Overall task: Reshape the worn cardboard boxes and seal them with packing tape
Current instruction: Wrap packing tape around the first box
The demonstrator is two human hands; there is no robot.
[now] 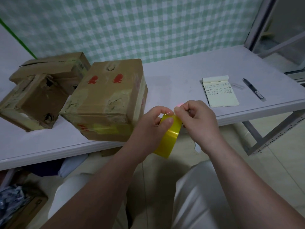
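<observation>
My left hand (152, 124) grips the yellow tape roll (168, 138), thumb pressed on its outer face, holding it just off the table (181, 76) edge. My right hand (196, 119) pinches at the tape's top edge with thumb and forefinger closed together. Three worn boxes sit on the table to the left: the nearest box (105, 100) carries red marks and a yellow tape strip on its front; two more (34, 100) (54, 66) lie behind. A notepad (219, 93) and pen (253, 88) rest right.

A notepad (220, 92) with handwriting lies open on the white desk (189, 71), a black pen (253, 88) just beside it; checked wall (132, 22) behind.
</observation>
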